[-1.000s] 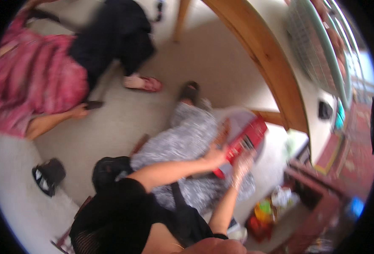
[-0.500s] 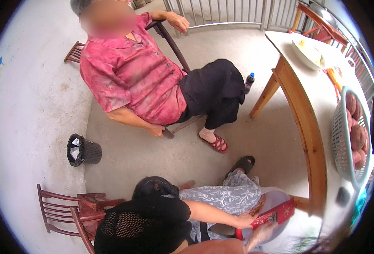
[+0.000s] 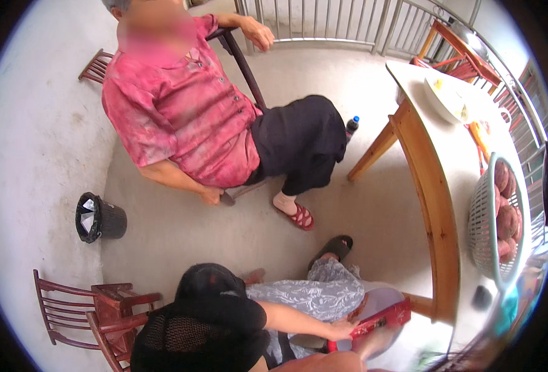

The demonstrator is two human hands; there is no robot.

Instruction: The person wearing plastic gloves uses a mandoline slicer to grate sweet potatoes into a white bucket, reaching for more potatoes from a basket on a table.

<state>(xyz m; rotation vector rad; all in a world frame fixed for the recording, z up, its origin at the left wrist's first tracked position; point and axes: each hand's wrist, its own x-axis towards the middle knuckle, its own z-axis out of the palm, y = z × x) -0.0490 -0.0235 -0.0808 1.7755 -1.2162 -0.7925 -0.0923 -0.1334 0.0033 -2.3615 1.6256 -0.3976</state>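
My left hand [image 3: 342, 330] grips the near end of a red grater [image 3: 393, 316], which lies slanted across a pale, see-through basin [image 3: 393, 354]. Against the grater's lower side is my right hand [image 3: 374, 345], smeared by motion; its fingers and anything in them cannot be made out. The basin rests beside my legs in grey patterned trousers [image 3: 314, 296], partly hidden by the grater and my arms. Some reddish-brown stuff shows at its upper edge.
At right, a wooden-framed table [image 3: 438, 248] bears a blue-grey basket [image 3: 483, 232] of purplish-red tubers and a white bowl [image 3: 441, 102]. A seated person in a pink shirt [image 3: 184, 118] faces me. There are a bottle [image 3: 351, 127], a black bin [image 3: 109, 220] and a wooden chair [image 3: 69, 310].
The whole view has shifted, so most things sit a little further left. My right hand has moved slightly along the grater; my left still grips it.
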